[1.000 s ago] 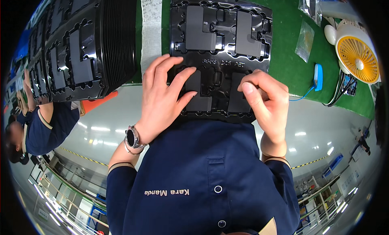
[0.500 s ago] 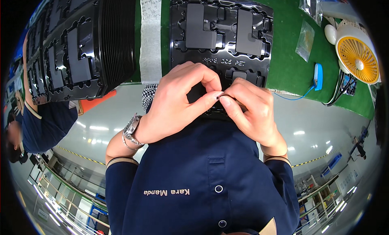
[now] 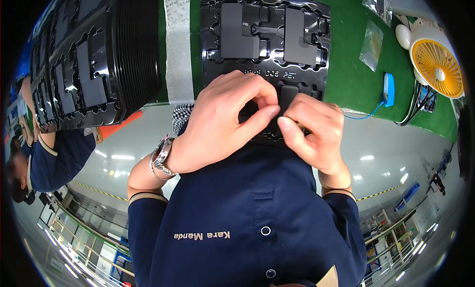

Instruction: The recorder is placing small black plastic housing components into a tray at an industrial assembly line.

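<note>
A black moulded plastic tray [image 3: 217, 66] lies on the green table before me. Flat dark grey L-shaped pieces [image 3: 237, 37] sit in its far pockets, and a smaller dark grey piece [image 3: 289, 99] shows in the nearer part. Over the tray's near end is my left hand [image 3: 222, 111], its thumb and forefinger brought together. Just right of it, my right hand [image 3: 314, 131] has its thumb against curled fingers. A narrow gap separates the two sets of fingertips. Whatever is pinched in either hand, if anything, is too small or hidden.
At left rises a tall stack of black trays [image 3: 133, 54] holding similar pieces. A pale strip [image 3: 177, 49] runs along the green tabletop [image 3: 346, 64]. To the right are a clear bag [image 3: 371, 45], a blue corded object [image 3: 389, 91] and a yellow-and-white fan [image 3: 438, 69]. Another person [image 3: 62, 160] works at left.
My fingertips, together before around a tiny dark thing, have drawn slightly apart. My right hand has shifted right and down. The tiny dark thing no longer shows.
</note>
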Tool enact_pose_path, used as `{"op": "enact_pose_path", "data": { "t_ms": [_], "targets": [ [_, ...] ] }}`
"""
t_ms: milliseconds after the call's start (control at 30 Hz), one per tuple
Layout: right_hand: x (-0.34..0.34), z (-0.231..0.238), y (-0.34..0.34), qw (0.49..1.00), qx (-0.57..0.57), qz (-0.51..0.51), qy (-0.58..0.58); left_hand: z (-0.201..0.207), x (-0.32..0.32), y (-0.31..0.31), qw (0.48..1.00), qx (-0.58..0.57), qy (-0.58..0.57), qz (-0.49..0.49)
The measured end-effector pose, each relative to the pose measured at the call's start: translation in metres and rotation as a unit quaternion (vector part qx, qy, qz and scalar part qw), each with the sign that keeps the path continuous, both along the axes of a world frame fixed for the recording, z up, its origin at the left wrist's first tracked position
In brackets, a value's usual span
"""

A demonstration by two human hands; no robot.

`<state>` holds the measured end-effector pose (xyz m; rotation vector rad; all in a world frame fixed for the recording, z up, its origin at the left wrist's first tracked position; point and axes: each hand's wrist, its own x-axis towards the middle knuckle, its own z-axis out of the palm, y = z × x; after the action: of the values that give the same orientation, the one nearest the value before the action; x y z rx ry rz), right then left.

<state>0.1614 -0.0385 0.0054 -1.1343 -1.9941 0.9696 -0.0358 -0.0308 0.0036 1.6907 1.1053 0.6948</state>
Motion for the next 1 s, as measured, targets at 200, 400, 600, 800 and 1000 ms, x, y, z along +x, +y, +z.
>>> {"op": "enact_pose_path", "data": {
  "t_ms": [200, 400, 600, 800, 1000],
  "targets": [
    [0.033, -0.005, 0.001, 0.981, -0.065, -0.153, 0.101, -0.022, 0.03, -0.006, 0.972, 0.159, 0.164, -0.051],
    [0.048, -0.008, -0.005, 0.97, -0.093, -0.191, 0.121, -0.033, 0.047, -0.013, 0.921, 0.217, 0.311, -0.088],
    [0.05, -0.007, -0.009, 0.972, -0.112, -0.176, 0.112, -0.029, 0.044, -0.005, 0.977, 0.125, 0.159, -0.06],
    [0.054, -0.007, -0.01, 0.974, -0.117, -0.173, 0.089, -0.026, 0.043, -0.027, 0.977, -0.196, -0.034, -0.075],
    [0.044, 0.008, -0.007, 0.979, -0.151, -0.134, 0.04, -0.012, 0.032, -0.006, 0.921, -0.351, -0.168, -0.025]
  ]
}}
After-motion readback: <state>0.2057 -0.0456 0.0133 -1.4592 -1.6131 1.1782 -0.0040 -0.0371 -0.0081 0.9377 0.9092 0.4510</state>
